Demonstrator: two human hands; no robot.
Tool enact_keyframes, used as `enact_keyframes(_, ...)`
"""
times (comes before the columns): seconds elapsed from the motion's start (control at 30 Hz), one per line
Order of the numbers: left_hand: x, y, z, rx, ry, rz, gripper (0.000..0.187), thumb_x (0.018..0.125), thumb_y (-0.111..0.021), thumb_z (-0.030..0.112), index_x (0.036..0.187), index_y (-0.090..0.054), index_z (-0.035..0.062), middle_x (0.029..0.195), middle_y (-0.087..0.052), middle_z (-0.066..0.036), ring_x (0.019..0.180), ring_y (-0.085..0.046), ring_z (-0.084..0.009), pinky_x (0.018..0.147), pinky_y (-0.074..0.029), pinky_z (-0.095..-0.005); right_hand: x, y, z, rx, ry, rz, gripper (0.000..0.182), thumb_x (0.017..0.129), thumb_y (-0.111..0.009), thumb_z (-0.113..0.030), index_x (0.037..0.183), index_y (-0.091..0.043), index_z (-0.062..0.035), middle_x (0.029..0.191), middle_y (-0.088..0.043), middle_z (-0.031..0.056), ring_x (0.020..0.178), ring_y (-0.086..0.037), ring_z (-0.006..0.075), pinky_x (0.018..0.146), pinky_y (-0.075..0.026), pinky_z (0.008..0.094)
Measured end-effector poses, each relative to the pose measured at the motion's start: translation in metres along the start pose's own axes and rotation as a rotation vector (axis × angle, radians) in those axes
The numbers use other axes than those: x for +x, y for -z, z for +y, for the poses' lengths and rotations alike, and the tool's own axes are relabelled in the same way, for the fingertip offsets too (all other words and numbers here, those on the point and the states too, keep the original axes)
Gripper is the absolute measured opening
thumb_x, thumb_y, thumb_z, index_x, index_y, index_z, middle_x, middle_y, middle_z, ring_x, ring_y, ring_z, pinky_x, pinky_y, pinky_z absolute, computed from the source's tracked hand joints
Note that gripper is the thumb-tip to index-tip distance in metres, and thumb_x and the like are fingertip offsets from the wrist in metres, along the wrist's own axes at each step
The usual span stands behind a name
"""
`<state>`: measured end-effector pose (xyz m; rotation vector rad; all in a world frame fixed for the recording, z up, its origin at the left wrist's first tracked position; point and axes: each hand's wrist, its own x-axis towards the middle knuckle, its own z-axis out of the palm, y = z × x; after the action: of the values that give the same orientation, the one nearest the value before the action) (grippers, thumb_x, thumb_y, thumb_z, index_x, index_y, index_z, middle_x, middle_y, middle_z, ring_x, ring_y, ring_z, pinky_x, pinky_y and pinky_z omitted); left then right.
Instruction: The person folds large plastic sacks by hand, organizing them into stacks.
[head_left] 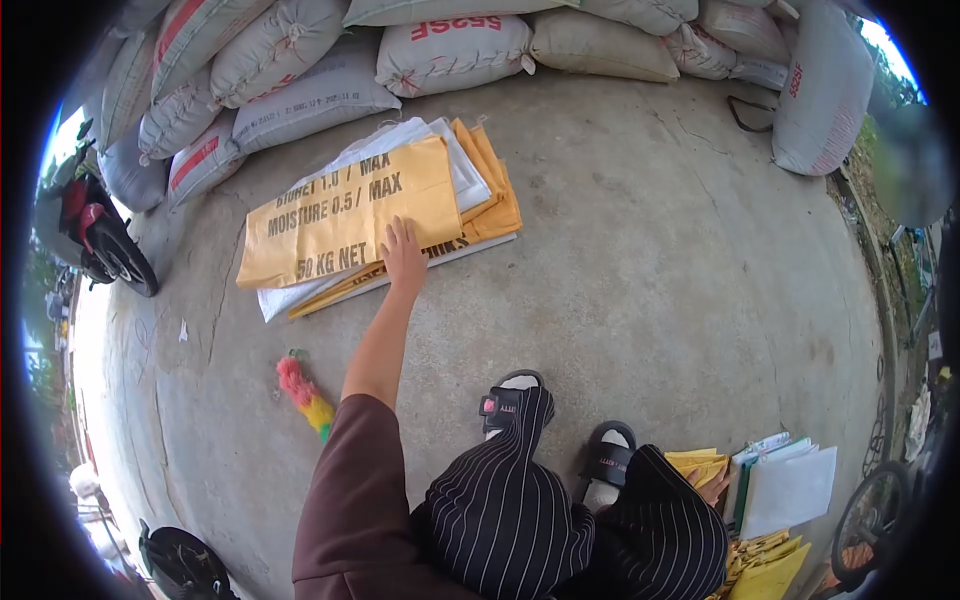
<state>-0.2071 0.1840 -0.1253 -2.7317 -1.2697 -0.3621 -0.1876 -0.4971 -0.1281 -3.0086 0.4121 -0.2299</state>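
Observation:
My left hand (403,257) lies flat with its fingers spread on the top yellow sack (350,215), which bears black print. Under that sack is a stack of folded yellow and white sacks (465,165) on the concrete floor. Low on the right, beside my knee, my right hand (713,486) touches folded yellow sacks (695,462); my leg partly hides it, and its grip does not show clearly. White folded sacks (790,488) stand just right of it.
Filled sacks (455,52) line the far side, and one (822,95) stands upright at the right. A colourful duster (303,390) lies left of my arm. Motorbike (110,235) at left, bicycle wheel (870,520) at lower right, more yellow sacks (768,568) near my knee.

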Motion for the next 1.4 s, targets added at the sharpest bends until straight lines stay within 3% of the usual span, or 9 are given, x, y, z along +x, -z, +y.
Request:
enact_keyframes(0.13,0.009,-0.010,0.005,-0.176,0.077,0.069,0.048,0.083,-0.056,0.014,0.130,-0.045,0.0092,0.138,-0.040,-0.009,0.128,-0.035,-0.0295,0.099,-0.032,-0.0523,0.009,-0.050,0.224,0.133,0.241,0.108,0.066,0.089,-0.050,-0.040,0.142,-0.026,-0.0103,0.148,-0.024,0.0140,0.131,-0.032,0.0339,0.100,-0.030,0.0570)
enact_keyframes(0.3,-0.045,0.024,0.065,-0.572,-0.032,0.211,0.047,0.081,-0.053,0.006,0.127,-0.050,0.0139,0.139,-0.041,-0.012,0.132,-0.033,-0.0303,0.103,-0.023,-0.0561,0.100,-0.094,0.042,0.423,0.646,0.094,0.064,0.090,-0.049,-0.043,0.142,-0.027,-0.0124,0.147,-0.025,0.0129,0.128,-0.038,0.0340,0.095,-0.039,0.0544)
enact_keyframes(0.47,-0.183,0.077,0.199,-0.839,-0.555,-0.134,0.061,0.078,-0.062,0.015,0.135,-0.040,0.0163,0.145,-0.032,-0.010,0.135,-0.027,-0.0278,0.108,-0.021,-0.0521,0.062,0.041,-0.165,1.157,-0.126,-1.012,0.062,0.089,-0.057,-0.032,0.138,-0.030,-0.0047,0.137,-0.039,0.0190,0.119,-0.046,0.0325,0.089,-0.046,0.0416)
enact_keyframes(0.6,-0.249,0.046,0.262,-0.864,-1.072,-0.446,0.062,0.077,-0.063,0.021,0.134,-0.041,0.0151,0.146,-0.030,-0.010,0.135,-0.027,-0.0281,0.105,-0.026,-0.0526,0.069,0.027,-0.198,1.738,-0.252,-1.376,0.058,0.085,-0.059,-0.015,0.135,-0.033,0.0004,0.131,-0.045,0.0196,0.113,-0.052,0.0320,0.087,-0.047,0.0400)
enact_keyframes(0.7,-0.308,-0.012,0.284,-0.920,-0.900,0.234,0.060,0.077,-0.063,0.027,0.132,-0.043,0.0133,0.146,-0.028,-0.012,0.135,-0.027,-0.0294,0.106,-0.026,-0.0534,0.096,-0.024,-0.170,1.279,-0.108,-1.089,0.054,0.074,-0.048,0.003,0.127,-0.042,0.0047,0.114,-0.055,0.0191,0.098,-0.059,0.0318,0.085,-0.049,0.0388)
enact_keyframes(0.77,-0.260,0.046,0.211,-0.892,-0.855,-0.522,0.054,0.081,-0.061,0.028,0.130,-0.045,0.0104,0.146,-0.028,-0.015,0.134,-0.027,-0.0309,0.105,-0.028,-0.0521,0.104,-0.027,-0.162,1.201,-0.029,-1.058,0.050,0.075,-0.049,0.002,0.125,-0.044,0.0056,0.113,-0.055,0.0190,0.099,-0.059,0.0313,0.084,-0.048,0.0388)
enact_keyframes(1.1,-0.151,0.073,0.103,-1.098,0.223,-0.518,0.042,0.089,-0.053,0.033,0.114,-0.059,-0.0006,0.108,-0.061,-0.019,0.093,-0.058,-0.0305,0.081,-0.047,-0.0390,0.129,0.173,-0.208,0.478,0.809,0.066,0.027,0.084,-0.047,-0.004,0.108,-0.059,0.0031,0.090,-0.062,0.0212,0.076,-0.060,0.0394,0.066,-0.047,0.0401)
enact_keyframes(1.27,-0.096,0.196,0.164,-1.954,-0.063,-1.186,0.077,0.090,-0.025,0.065,0.129,-0.048,0.0021,0.114,-0.060,-0.012,0.101,-0.057,-0.0242,0.087,-0.045,-0.0354,0.064,0.295,-0.220,0.432,0.977,0.435,0.028,0.077,-0.058,-0.009,0.103,-0.065,-0.0020,0.102,-0.065,0.0169,0.083,-0.065,0.0317,0.069,-0.051,0.0343)
enact_keyframes(1.4,-0.069,0.292,0.203,-2.112,0.217,-1.305,0.073,0.092,-0.030,0.059,0.122,-0.051,-0.0031,0.115,-0.059,-0.016,0.103,-0.058,-0.0226,0.089,-0.047,-0.0352,0.018,0.338,-0.184,0.319,1.305,0.314,0.031,0.071,-0.061,-0.011,0.101,-0.067,-0.0100,0.109,-0.063,0.0105,0.083,-0.063,0.0244,0.064,-0.050,0.0261)
